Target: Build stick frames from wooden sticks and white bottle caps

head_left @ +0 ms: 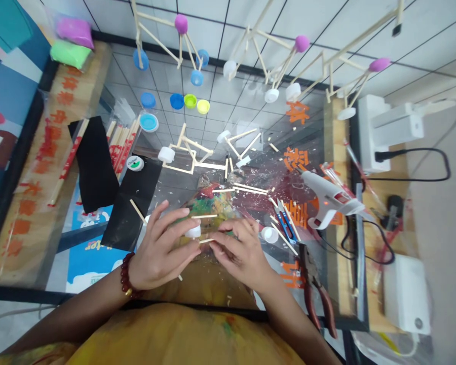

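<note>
My left hand pinches a white bottle cap at the near middle of the glass table. My right hand is closed on a thin wooden stick whose end meets that cap. Another stick lies just beyond the cap. A red bead bracelet sits on my left wrist.
A white hot glue gun rests at the right, red-handled pliers near the front edge. Stick-and-cap frames stand mid-table and along the back. Loose caps, chopstick packs, black sheets, a power strip.
</note>
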### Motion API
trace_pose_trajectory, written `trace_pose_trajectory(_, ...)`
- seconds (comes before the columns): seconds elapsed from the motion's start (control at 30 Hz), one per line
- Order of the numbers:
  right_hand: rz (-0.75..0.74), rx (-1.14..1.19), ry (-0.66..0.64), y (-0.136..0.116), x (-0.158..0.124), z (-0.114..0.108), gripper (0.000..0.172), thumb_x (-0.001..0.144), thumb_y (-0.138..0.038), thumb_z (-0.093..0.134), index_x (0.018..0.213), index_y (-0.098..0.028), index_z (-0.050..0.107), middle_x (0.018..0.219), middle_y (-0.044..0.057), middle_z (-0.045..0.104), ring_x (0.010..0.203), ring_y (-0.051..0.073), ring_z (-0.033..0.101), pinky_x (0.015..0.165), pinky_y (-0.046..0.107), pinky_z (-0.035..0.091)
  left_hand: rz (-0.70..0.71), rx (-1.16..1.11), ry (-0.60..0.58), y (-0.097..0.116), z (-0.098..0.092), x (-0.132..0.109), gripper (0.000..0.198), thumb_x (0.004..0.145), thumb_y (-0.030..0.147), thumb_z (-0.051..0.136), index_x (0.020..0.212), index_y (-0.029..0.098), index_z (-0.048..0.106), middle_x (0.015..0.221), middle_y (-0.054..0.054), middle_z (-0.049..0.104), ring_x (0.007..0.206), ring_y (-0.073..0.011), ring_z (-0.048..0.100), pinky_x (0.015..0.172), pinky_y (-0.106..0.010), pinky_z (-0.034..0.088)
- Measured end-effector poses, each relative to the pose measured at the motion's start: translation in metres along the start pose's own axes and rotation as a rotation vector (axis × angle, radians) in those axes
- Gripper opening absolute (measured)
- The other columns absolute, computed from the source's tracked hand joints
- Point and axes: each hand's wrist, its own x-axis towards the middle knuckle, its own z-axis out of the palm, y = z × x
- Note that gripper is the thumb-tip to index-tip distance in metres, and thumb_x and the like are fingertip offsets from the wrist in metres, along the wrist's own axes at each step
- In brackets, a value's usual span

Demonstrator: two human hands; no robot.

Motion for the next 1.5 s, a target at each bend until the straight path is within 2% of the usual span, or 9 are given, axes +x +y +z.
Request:
trace_pose_trajectory(0.17, 0.075, -0.002, 0.039, 0.003, 0.0, -0.004, 0.022, 0.086, -0.025, 0.067, 0.108, -0.027, 0.066, 0.103, 0.003, 0.066, 0.094, 0.021, 0.059, 0.087, 0.041, 0.034, 0.006, 0.015, -0.017, -0.006, -0.003, -0.005, 0.031, 0.073, 0.018, 0.08, 0.098, 0.03, 0.067, 0.123, -0.004, 0.067, 0.131, -0.029, 0.051, 0.114, -0.065, 0.036)
trace_pose_trajectory(0.33, 0.057, 0.026, 0.029, 0.001, 0.002, -0.005, 0.009, 0.089, -0.02, 0.064, 0.094, -0.026, 0.069, 0.094, 0.001, 0.065, 0.087, 0.018, 0.058, 0.085, 0.04, 0.032, -0.008, 0.015, -0.004, -0.01, -0.007, -0.004, 0.026, 0.073, 0.016, 0.08, 0.092, 0.027, 0.066, 0.125, -0.005, 0.065, 0.129, -0.0298, 0.051, 0.113, -0.066, 0.037)
trace_pose_trajectory(0.63, 0.049, 0.002, 0.043, -0.002, 0.001, -0.007, 0.009, 0.09, -0.02, 0.062, 0.093, -0.025, 0.069, 0.094, 0.001, 0.066, 0.086, 0.017, 0.058, 0.086, 0.04, 0.03, -0.028, 0.014, -0.005, -0.009, -0.009, -0.004, 0.028, 0.073, 0.016, 0.08, 0.093, 0.029, 0.066, 0.122, -0.004, 0.066, 0.127, -0.0302, 0.054, 0.112, -0.066, 0.038)
trace_pose_trajectory(0.87, 0.171, -0.274, 0.229, -0.007, 0.001, -0.016, 0.007, 0.092, -0.025, 0.064, 0.095, -0.024, 0.07, 0.093, 0.002, 0.07, 0.088, 0.018, 0.06, 0.085, 0.039, 0.032, -0.029, 0.03, 0.124, -0.013, -0.012, -0.005, 0.035, 0.07, 0.013, 0.082, 0.099, 0.028, 0.067, 0.118, -0.007, 0.065, 0.123, -0.0341, 0.057, 0.109, -0.067, 0.042)
trace_pose_trajectory(1.1, 0.26, -0.457, 0.495, 0.007, -0.025, -0.061, 0.011, 0.09, -0.016, 0.066, 0.099, -0.022, 0.069, 0.09, 0.003, 0.071, 0.079, 0.016, 0.064, 0.071, 0.03, 0.043, -0.224, -0.05, 0.263, -0.009, -0.02, -0.008, 0.037, 0.077, 0.009, 0.075, 0.105, 0.032, 0.067, 0.127, -0.002, 0.061, 0.127, -0.0315, 0.057, 0.114, -0.064, 0.043)
trace_pose_trajectory(1.17, 0.242, -0.466, 0.453, 0.012, -0.021, -0.069, 0.011, 0.091, -0.016, 0.064, 0.099, -0.021, 0.069, 0.091, 0.003, 0.071, 0.08, 0.017, 0.064, 0.072, 0.03, 0.045, -0.242, -0.089, 0.348, -0.008, -0.02, -0.009, 0.039, 0.076, 0.007, 0.076, 0.106, 0.031, 0.067, 0.126, -0.004, 0.062, 0.125, -0.0314, 0.058, 0.111, -0.064, 0.046)
trace_pose_trajectory(1.27, 0.133, -0.46, 0.283, 0.014, 0.005, -0.068, 0.015, 0.093, -0.015, 0.061, 0.102, -0.02, 0.071, 0.095, 0.005, 0.072, 0.084, 0.019, 0.063, 0.075, 0.032, 0.043, -0.25, -0.151, 0.46, -0.01, -0.019, -0.009, 0.041, 0.074, 0.004, 0.076, 0.106, 0.029, 0.069, 0.123, -0.006, 0.063, 0.122, -0.0312, 0.06, 0.107, -0.063, 0.048)
trace_pose_trajectory(1.37, 0.056, -0.55, 0.097, 0.012, 0.039, -0.055, 0.016, 0.093, -0.015, 0.06, 0.1, -0.022, 0.073, 0.095, 0.005, 0.072, 0.084, 0.022, 0.059, 0.072, 0.035, 0.038, -0.261, -0.171, 0.494, -0.013, -0.019, -0.01, 0.041, 0.073, 0.002, 0.077, 0.105, 0.027, 0.069, 0.122, -0.007, 0.063, 0.122, -0.0318, 0.06, 0.105, -0.062, 0.05)
trace_pose_trajectory(1.5, 0.075, -0.604, -0.063, 0.01, 0.07, -0.035, 0.014, 0.094, -0.02, 0.059, 0.096, -0.021, 0.073, 0.094, 0.007, 0.071, 0.085, 0.023, 0.056, 0.072, 0.037, 0.034, -0.244, -0.128, 0.491, -0.018, -0.021, -0.01, 0.04, 0.073, 0.002, 0.076, 0.105, 0.024, 0.069, 0.12, -0.008, 0.064, 0.122, -0.0315, 0.06, 0.104, -0.06, 0.05)
